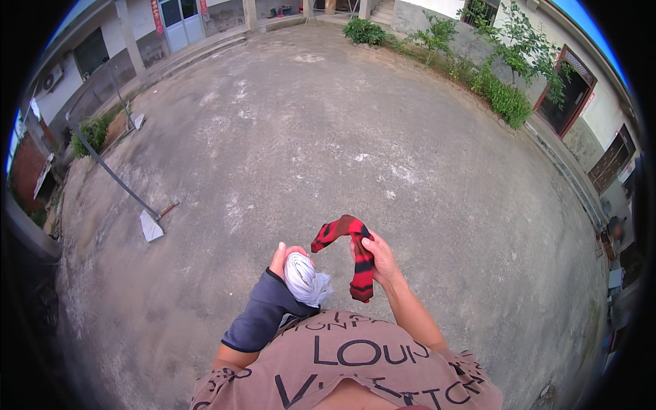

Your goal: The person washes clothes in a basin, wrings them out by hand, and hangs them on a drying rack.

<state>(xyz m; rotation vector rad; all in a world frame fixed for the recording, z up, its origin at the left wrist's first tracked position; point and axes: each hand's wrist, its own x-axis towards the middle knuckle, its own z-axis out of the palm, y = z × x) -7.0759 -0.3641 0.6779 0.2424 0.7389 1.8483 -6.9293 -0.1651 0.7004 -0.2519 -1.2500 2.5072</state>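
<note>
My left hand [292, 256] holds a bundled piece of white cloth [306, 281] in front of my body, its loose end hanging to the right. A dark blue-grey garment [261, 312] lies around my left forearm. Just to the right, my right hand [380, 256] grips a red, black and brown patterned sock [362, 271] by its middle. One end of the sock bends over to the left towards the white cloth, without touching it; the other hangs down close to my shirt.
Concrete ground [328, 154] of a courtyard spreads around me. On the left a metal pole frame [113, 174] stands by a white stone slab [151, 227]. Green shrubs [505, 100] and a doorway [566, 92] line the right side; steps [205, 51] run along the back left.
</note>
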